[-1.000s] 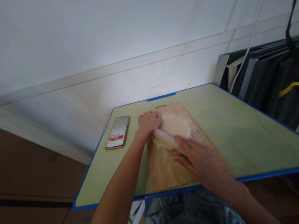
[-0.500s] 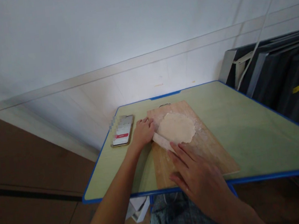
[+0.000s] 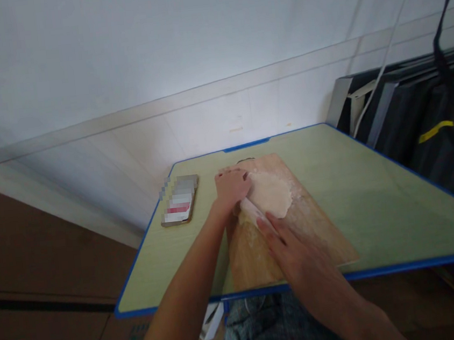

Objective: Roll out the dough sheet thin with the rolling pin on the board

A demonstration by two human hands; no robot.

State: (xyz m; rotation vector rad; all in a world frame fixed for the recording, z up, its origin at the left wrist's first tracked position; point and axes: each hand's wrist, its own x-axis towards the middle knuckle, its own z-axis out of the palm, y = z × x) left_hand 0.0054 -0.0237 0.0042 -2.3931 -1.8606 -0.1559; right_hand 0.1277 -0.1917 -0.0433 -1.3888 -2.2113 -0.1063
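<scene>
A flattened sheet of dough (image 3: 272, 193) lies on a floury wooden board (image 3: 256, 261). Across its left side runs a pale, flour-dusted rolling pin (image 3: 252, 209), slanting from far left to near right. My left hand (image 3: 232, 184) is closed over the far end, with its fingers curled down. At the near end, my right hand (image 3: 294, 247) presses on the pin with its fingers laid along and over it. Both ends of the pin are hidden under the hands. Some dough shows on the near left side of the pin.
The board rests on a pale green table (image 3: 380, 202) with a blue edge. A phone (image 3: 180, 201) lies left of the board, its screen partly blurred out. Dark flat panels (image 3: 420, 117) lean by the wall at right, where a black strap (image 3: 441, 42) hangs.
The rolling pin and both hands have shifted right over the dough, the left hand most. Dough now shows behind the pin. The whole view has moved slightly.
</scene>
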